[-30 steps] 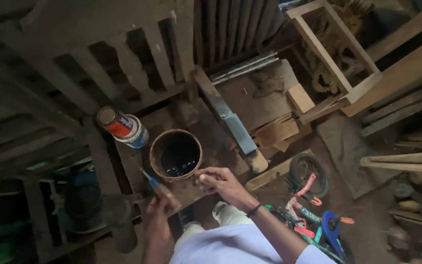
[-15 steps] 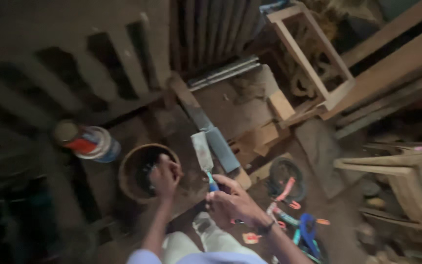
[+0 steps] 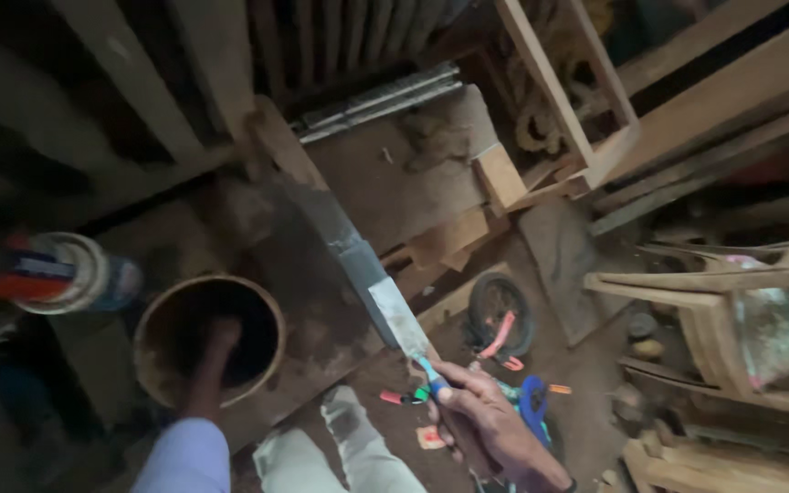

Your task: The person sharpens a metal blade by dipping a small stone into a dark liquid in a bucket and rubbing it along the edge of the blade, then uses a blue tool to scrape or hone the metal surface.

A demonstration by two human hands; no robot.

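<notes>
Cluttered with timber frames, slats and offcuts, the dim workshop floor spreads out below the person, who works over a dark wooden board (image 3: pixel 321 319). At the centre of the work is a putty knife (image 3: pixel 401 319), its pale flat blade pointing up and away from the right hand (image 3: pixel 486 424), whose fingers (image 3: pixel 458 383) are wrapped closed around the blue handle. The left hand (image 3: pixel 221 342) reaches down into a round open tin (image 3: pixel 207 340); its fingers sit inside the dark mouth and blur makes it impossible to tell whether they are open or closed on anything. Judging by this, the step in hand looks like fetching filler from the tin while the knife waits ready, blade apparently clean. The next move would seem to call for bringing blade and tin together, tip lowered toward the left fingers. Beyond the left fingers lies a spray can (image 3: pixel 47 272) on its side; just past the right fingers are scattered coloured tools (image 3: pixel 531 406) and a small dark wheel (image 3: pixel 499 315).
</notes>
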